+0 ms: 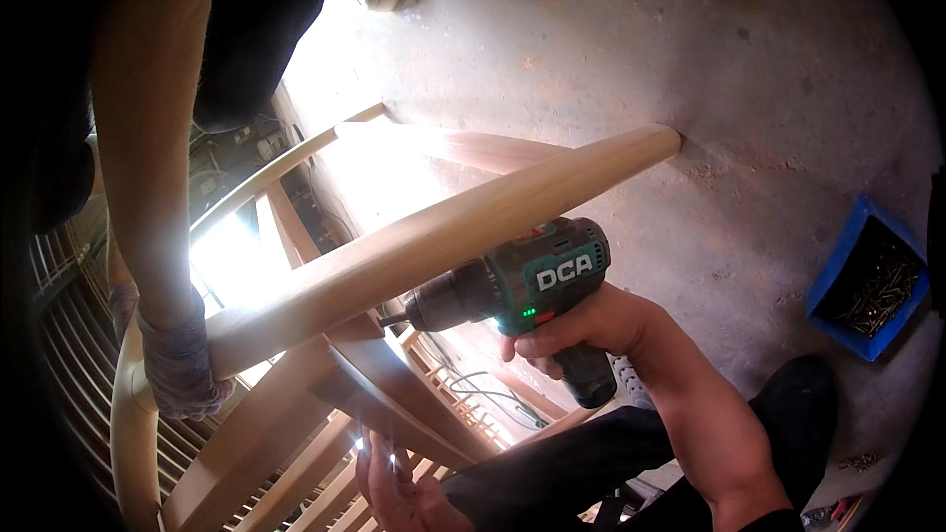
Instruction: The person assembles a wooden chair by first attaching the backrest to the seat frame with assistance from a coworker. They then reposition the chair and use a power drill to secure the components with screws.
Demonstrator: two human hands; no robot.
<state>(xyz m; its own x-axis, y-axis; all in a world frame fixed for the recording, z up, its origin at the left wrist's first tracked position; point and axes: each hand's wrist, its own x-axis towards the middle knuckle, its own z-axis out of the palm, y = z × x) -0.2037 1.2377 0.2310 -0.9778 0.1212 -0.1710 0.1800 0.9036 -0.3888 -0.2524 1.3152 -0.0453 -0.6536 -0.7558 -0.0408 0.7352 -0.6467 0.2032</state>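
My right hand (576,335) is wrapped round the grip of a dark green cordless drill (552,271), with small green lights lit on its side. The drill's bit points left, its tip at a joint of a pale wooden chair frame (463,227), just under a thick rounded rail. Whether the tip touches the wood I cannot tell. Below, my left hand (409,498) is closed beside the frame's slats, its fingertips together. Bright glints show at those fingertips, but what they hold is too small to make out.
Another person's gloved hand (182,365) grips the frame at the left. A blue bin (823,310) of loose screws stands on the concrete floor (769,89) at the right. More screws (860,460) lie near my shoe. Wooden slats and a cable are behind the frame.
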